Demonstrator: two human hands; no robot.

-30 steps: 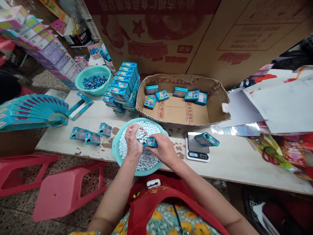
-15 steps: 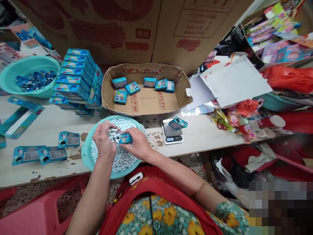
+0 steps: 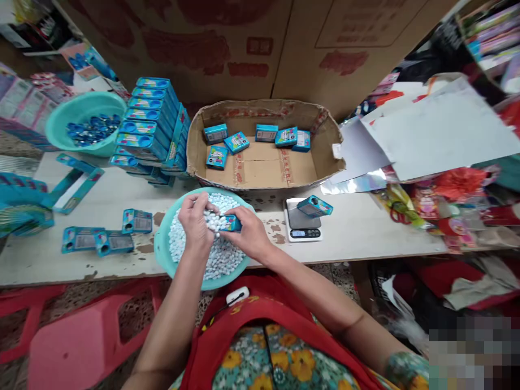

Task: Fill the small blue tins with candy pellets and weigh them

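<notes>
The small blue box (image 3: 231,222) is sitting in the right hand (image 3: 249,236), just above the green bowl (image 3: 162,254) of little white candies (image 3: 221,260). The right hand's fingers are curling tight around the box. The left hand (image 3: 195,227) is cupping a bunch of the white candies and is touching the end of the box.

The big white tabletop (image 3: 357,233) is holding everything. At the back, a wide cardboard tray (image 3: 325,157) is holding a few more blue boxes. Just left of it, a tall stack of blue boxes (image 3: 152,130) is standing. Farther left, a second green bowl (image 3: 60,116) is holding shiny blue bits. A pink stool (image 3: 81,341) is lying on the floor near the person's left arm. A small silver scale (image 3: 303,225) is sitting just right of the candy bowl, and one blue box (image 3: 314,206) is lying on top of it. Three flat blue boxes (image 3: 101,238) are lying on the tabletop, left of the candy bowl.
</notes>
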